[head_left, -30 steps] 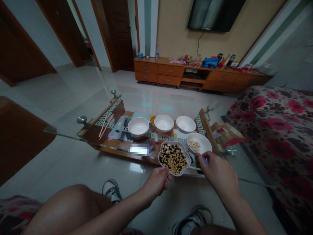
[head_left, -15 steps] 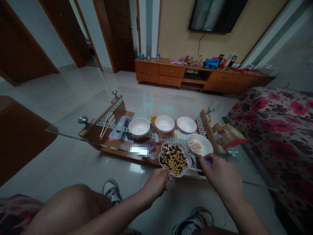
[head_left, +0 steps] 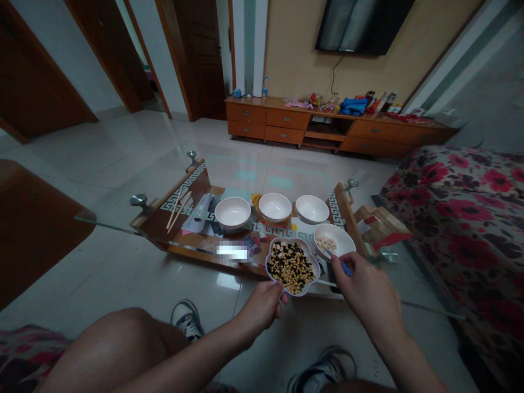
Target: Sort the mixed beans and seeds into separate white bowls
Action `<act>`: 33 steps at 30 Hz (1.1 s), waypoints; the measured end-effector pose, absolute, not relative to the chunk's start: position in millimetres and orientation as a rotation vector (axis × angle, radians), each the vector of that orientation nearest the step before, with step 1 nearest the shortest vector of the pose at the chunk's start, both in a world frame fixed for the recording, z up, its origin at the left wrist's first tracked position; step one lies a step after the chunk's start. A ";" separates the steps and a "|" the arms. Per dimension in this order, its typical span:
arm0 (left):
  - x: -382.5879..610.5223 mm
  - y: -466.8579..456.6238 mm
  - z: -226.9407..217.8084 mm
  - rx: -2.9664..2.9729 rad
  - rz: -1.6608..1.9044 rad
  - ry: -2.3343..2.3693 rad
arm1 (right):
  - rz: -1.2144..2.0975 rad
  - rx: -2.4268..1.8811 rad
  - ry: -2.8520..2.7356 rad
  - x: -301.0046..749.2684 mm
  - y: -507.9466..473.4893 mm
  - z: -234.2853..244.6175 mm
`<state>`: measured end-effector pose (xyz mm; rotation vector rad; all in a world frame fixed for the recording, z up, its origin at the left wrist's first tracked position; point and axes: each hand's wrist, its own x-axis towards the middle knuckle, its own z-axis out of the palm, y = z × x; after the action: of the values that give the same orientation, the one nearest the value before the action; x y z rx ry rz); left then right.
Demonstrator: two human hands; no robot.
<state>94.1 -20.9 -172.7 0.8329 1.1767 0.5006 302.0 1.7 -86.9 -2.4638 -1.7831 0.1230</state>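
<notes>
Fingers (head_left: 277,287) of the left hand (head_left: 262,307) were pinched narrow on the near rim of a flower-shaped dish (head_left: 317,268), thumb on top, at the near edge of the glass-topped desk (head_left: 282,231); whether the dish also rested on the glass could not be told. Inside it lay mixed yellow and black beans (head_left: 292,267), with some pale pieces toward the far side. The right hand (head_left: 366,284) held a slim blue tool (head_left: 346,268) between closed fingers, its tip over a white bowl (head_left: 347,240) just right of the dish. Pale flat pieces (head_left: 325,244) lay in that bowl; whether the tip touched them was too small to tell. Farther back, a left bowl (head_left: 233,213), a middle bowl (head_left: 275,207) and a right bowl (head_left: 312,209), all white, stood in a row. Wooden chopsticks (head_left: 174,214) lay well apart at the left. Beyond stood a wooden cabinet (head_left: 285,118), below a television (head_left: 364,27) on the wall.
</notes>
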 end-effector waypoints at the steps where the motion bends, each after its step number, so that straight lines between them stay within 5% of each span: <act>1: 94.0 -21.1 -171.5 0.834 0.502 1.179 | 0.129 -2.425 -1.790 300.8 1.6 -88.5; 13: 95.6 -22.2 -173.7 0.824 0.498 1.188 | 0.261 -2.229 -2.138 277.1 -4.2 -107.8; 23: 91.2 -24.6 -180.5 0.854 0.513 1.164 | 0.716 -1.692 -2.291 271.5 -6.0 -116.9; 33: 91.5 -25.4 -170.4 0.819 0.496 1.165 | 0.417 -2.044 -2.148 273.5 -3.2 -113.5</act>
<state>91.5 -25.4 -170.4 0.8192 1.1652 0.4962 273.5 -3.2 -113.5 -2.0439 -2.1480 0.4166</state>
